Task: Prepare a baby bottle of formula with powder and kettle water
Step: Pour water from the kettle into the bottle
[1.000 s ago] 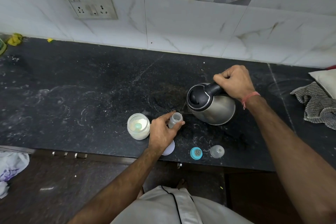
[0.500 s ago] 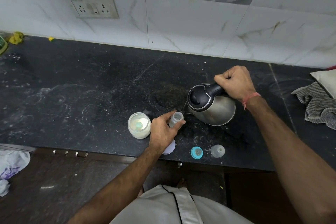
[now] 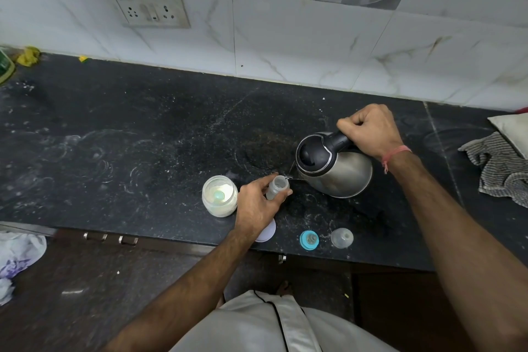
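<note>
Head view: my right hand (image 3: 368, 130) grips the tilted steel kettle (image 3: 334, 164) by its handle, spout just beside the mouth of the small baby bottle (image 3: 276, 186), which my left hand (image 3: 257, 204) pinches upright on the counter (image 3: 143, 151). Judgement: pour thinly, bottle steady. Open jar (image 3: 219, 196) beside it holds white powder and a scoop; bottle contents indiscernible.

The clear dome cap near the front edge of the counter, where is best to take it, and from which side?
Pinch the clear dome cap by its round side wall, coming from above. It stands free on the counter, apart from the blue ring, so fingers probably fit around it. The narrow top would likely slip.
</note>
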